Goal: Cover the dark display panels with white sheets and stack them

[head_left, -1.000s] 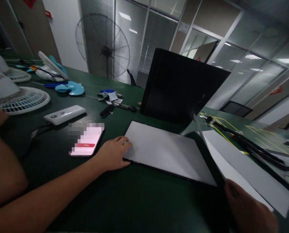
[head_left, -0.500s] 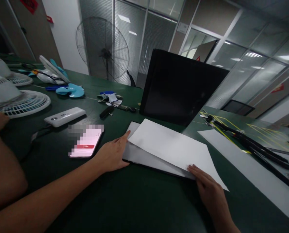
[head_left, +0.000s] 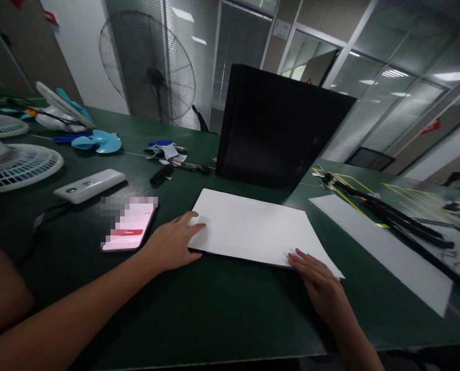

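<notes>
A white sheet (head_left: 249,229) lies flat on a thin, dark-edged panel (head_left: 239,261) on the green table (head_left: 214,319), covering nearly all of its face; a narrow dark border shows along the near and far edges, and the sheet's near right corner pokes slightly past it. Whether the panel has a raised rim that the sheet sits inside is too fine to tell. The left hand (head_left: 175,241) is spread at the sheet's left end, fingers on top, thumb apart from them by the near edge. The right hand (head_left: 318,275) lays its fingers straight and close together on the near right part; its thumb is hidden, so I cannot tell whether it pinches the edge. Just left of the left hand lies a phone (head_left: 131,224), its lit screen partly pixelated, with a white oblong device (head_left: 90,185) beyond it. At the far left, a white slatted fan cover (head_left: 34,164) shows blue through its slats, near another person's bare arm (head_left: 5,291). A large black panel (head_left: 284,131) stands tilted behind the sheet, and a long pale strip (head_left: 384,252) lies to the right.
</notes>
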A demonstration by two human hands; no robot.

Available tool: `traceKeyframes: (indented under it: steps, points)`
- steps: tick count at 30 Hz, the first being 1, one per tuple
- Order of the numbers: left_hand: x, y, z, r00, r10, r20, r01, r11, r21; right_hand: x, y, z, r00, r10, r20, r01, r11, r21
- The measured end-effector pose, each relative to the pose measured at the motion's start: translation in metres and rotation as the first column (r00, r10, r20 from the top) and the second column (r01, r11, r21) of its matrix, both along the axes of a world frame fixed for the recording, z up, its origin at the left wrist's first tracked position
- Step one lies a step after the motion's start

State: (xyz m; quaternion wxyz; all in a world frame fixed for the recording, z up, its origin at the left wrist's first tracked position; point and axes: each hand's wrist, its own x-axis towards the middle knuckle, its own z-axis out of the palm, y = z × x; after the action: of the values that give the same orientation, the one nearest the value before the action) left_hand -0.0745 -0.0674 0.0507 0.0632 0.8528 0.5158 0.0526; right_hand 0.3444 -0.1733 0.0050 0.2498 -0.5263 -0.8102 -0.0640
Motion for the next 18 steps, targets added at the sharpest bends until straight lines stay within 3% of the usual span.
traceKeyframes:
  steps: [3, 7, 11, 14, 18]
  points:
    - [0.001, 0.000, 0.001, 1.000, -0.001, -0.017, 0.002, 1.000, 0.019, -0.001, -0.001, 0.000, 0.997, -0.068, -0.046, 0.070, 0.996, 0.049]
    - [0.003, -0.001, 0.003, 0.999, -0.014, -0.030, 0.015, 0.999, 0.044, 0.007, -0.003, -0.004, 0.955, -0.275, -0.110, 0.290, 0.945, 0.153]
    - [0.003, -0.001, 0.005, 1.000, -0.020, -0.019, 0.021, 0.999, 0.037, 0.010, -0.005, -0.008, 0.852, -0.522, -0.038, 0.523, 0.851, 0.038]
    - [0.002, -0.001, 0.004, 1.000, -0.024, -0.002, 0.025, 0.999, 0.025, 0.007, -0.008, -0.007, 0.813, -0.575, 0.092, 0.575, 0.818, 0.029]
    - [0.002, 0.000, 0.004, 1.000, -0.023, 0.008, 0.023, 1.000, 0.013, 0.004, -0.010, -0.009, 0.779, -0.617, 0.111, 0.611, 0.787, 0.091]
